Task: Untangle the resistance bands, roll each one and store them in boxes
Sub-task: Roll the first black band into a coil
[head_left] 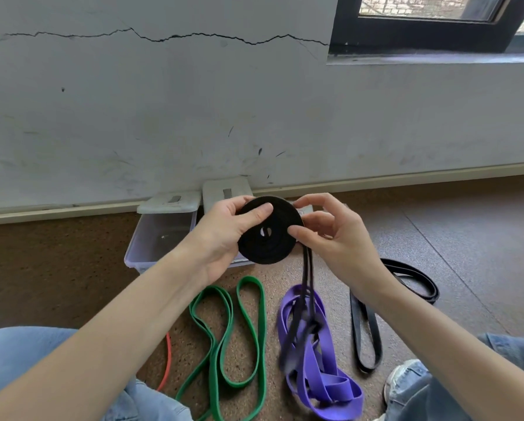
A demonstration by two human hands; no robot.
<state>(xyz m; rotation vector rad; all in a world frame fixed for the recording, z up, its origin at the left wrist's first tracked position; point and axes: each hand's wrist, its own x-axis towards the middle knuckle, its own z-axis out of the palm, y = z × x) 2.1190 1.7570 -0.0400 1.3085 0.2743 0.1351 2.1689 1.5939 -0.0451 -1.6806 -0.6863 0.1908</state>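
Note:
A black band is wound into a flat coil (270,238) held upright in front of me. My left hand (224,235) grips the coil's left edge, thumb across its face. My right hand (330,235) pinches the coil's right edge where its loose tail (306,278) hangs down, blurred, over the purple band (315,360). On the floor lie a green band (242,338), the purple band in a heap, another black band (367,329) at right and a thin orange band (167,360) at left. A clear plastic box (151,238) stands open behind the coil.
Two white lids (172,202) lean against the skirting board behind the boxes. A second box is mostly hidden by the coil and my hands. My knees in jeans (17,354) and a shoe (406,378) frame the floor space. A wall stands close ahead.

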